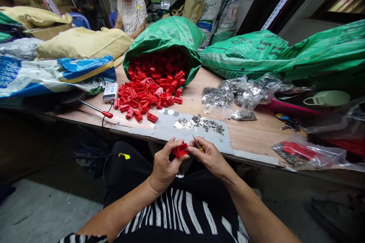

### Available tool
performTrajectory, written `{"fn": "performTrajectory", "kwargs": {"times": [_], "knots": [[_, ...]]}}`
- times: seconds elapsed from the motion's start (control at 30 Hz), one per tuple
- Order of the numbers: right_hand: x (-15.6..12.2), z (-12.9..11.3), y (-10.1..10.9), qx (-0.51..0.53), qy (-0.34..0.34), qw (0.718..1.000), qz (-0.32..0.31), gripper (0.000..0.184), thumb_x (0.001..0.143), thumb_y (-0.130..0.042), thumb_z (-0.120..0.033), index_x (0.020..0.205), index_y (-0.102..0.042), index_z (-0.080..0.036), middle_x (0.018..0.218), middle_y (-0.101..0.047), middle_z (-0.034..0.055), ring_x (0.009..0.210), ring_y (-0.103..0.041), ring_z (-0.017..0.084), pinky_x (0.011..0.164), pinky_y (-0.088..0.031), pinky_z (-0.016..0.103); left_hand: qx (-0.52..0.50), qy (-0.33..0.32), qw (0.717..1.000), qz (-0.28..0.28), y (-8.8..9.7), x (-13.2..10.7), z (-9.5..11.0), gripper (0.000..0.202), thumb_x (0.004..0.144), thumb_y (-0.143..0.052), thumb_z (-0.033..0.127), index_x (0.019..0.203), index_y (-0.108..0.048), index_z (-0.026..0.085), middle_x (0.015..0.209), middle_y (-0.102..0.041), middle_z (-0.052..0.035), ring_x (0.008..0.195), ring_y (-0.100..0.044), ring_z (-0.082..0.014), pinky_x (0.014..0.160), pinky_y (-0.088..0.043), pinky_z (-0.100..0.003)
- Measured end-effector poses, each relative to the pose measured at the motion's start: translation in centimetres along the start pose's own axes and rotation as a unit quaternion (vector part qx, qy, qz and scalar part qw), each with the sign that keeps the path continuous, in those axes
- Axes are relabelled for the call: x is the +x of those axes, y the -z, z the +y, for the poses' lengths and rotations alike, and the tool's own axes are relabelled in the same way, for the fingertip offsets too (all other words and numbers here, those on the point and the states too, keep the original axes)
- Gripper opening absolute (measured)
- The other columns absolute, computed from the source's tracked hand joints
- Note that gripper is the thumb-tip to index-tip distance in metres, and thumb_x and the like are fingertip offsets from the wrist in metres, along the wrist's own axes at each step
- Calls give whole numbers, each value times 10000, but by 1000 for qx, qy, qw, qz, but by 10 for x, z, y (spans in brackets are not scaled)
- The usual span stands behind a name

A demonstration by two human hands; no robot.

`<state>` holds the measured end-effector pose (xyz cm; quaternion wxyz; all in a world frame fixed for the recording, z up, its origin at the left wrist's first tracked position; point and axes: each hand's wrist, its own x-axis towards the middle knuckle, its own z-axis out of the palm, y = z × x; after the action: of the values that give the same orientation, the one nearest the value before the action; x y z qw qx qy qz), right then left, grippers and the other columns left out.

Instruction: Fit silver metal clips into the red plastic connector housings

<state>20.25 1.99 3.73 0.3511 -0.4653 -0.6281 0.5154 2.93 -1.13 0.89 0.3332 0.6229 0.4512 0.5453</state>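
Note:
My left hand (164,163) is closed around a small red plastic part (180,150), held just below the table's front edge. My right hand (209,155) pinches a thin tool with a yellow handle (199,145), its tip against the red part. On the table ahead lies a heap of the same red parts (145,97), spilling from an open green sack (167,36). A scatter of small metal pieces (199,122) lies on a grey sheet (162,127) just beyond my hands.
Clear bags of metal pieces (236,95) sit at centre right, a bag with red parts (302,152) at the right edge. A red-handled tool (97,109) and a small white device (110,92) lie left. Green, yellow and blue sacks surround the table. Another person (129,11) sits at the far end.

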Motion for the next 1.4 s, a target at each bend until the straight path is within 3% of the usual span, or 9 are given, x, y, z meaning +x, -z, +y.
{"fn": "performTrajectory", "kwargs": {"times": [0.13, 0.3, 0.5, 0.8, 1.03, 1.23, 1.4], "knots": [[-3, -4, -1, -31, 2, 1000, 2, 276, 860, -592, -438, 776, -554, -178, 713, -501, -25, 658, -454, 113, 624, -395, 229, 47, -38, 998, 14, 0, 1, 0, 370, 780, -708, 203, 1134, -621, 266, 1134, -717, -38, 1182, -604, -248, 1061, -462, -412], [-5, -8, -6, -95, -2, 995, 17, 230, 855, -577, -387, 766, -578, -176, 709, -558, -16, 673, -489, 127, 641, -393, 245, 92, -138, 986, 22, 1, 3, -1, 412, 799, -670, 132, 1185, -596, 255, 1115, -724, -39, 1049, -682, -212, 1084, -454, -421], [-4, -1, -15, -78, -24, 995, 53, 193, 836, -562, -348, 747, -563, -176, 694, -588, -7, 657, -524, 137, 635, -407, 258, 141, -215, 966, 39, 0, 5, -4, 443, 790, -666, 81, 1204, -569, 206, 1085, -731, -68, 1050, -682, -211, 1042, -500, -417], [-2, 1, -19, -85, -28, 993, 80, 154, 808, -554, -308, 719, -539, -183, 662, -577, -16, 612, -506, 124, 595, -399, 247, 146, -208, 967, 32, 3, 4, -6, 486, 778, -652, 38, 1221, -564, 216, 1106, -725, -65, 1104, -655, -223, 1054, -490, -414], [-4, -1, -14, -90, -26, 994, 57, 181, 819, -574, -328, 722, -536, -180, 666, -522, -28, 613, -457, 111, 589, -361, 243, 106, -134, 985, 26, 1, 0, -7, 442, 778, -673, 85, 1182, -588, 243, 1121, -720, -49, 1165, -617, -227, 1034, -500, -389], [0, -4, 0, 61, -77, 994, -44, 334, 773, -668, -475, 775, -505, -183, 652, -415, -55, 535, -304, 75, 481, -235, 224, 56, -78, 995, 16, 0, 0, -6, 380, 779, -711, 191, 1141, -608, 247, 1108, -723, -48, 1134, -637, -222, 994, -524, -383], [1, -4, 3, 114, -93, 988, -47, 379, 769, -691, -507, 827, -491, -191, 668, -400, -59, 524, -287, 68, 462, -201, 222, 47, -72, 996, 9, -1, -1, -5, 371, 786, -707, 213, 1141, -603, 252, 1101, -723, -43, 1136, -636, -215, 990, -524, -376]]}}
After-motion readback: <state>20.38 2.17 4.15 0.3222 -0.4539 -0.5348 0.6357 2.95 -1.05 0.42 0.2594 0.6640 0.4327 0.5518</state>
